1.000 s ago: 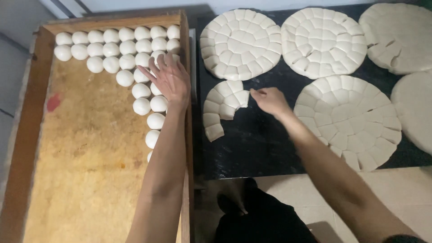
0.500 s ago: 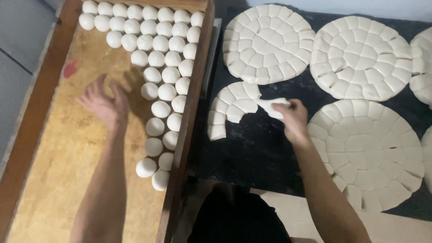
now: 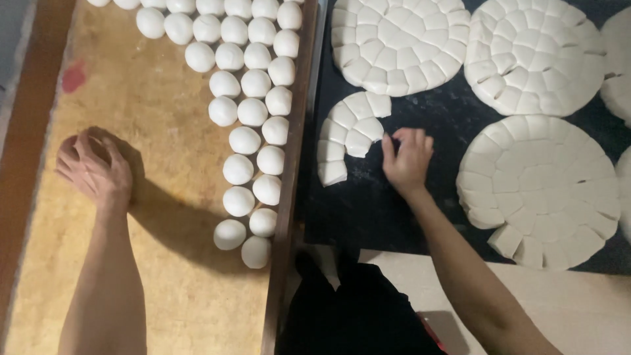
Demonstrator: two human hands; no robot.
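Left hand fingers cupped, maybe rolling hidden dough; right hand fingers pinch beside the cut white dough crescent. Careless tugs could tear neighbouring pieces.

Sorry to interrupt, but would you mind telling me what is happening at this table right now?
A person is working with white dough. The left hand is cupped palm-down on the floured wooden tray, possibly over a piece, though nothing shows under it. Rows of dough balls line the tray's right side. The right hand touches the partly used cut dough round on the black surface, beside whole scored rounds.
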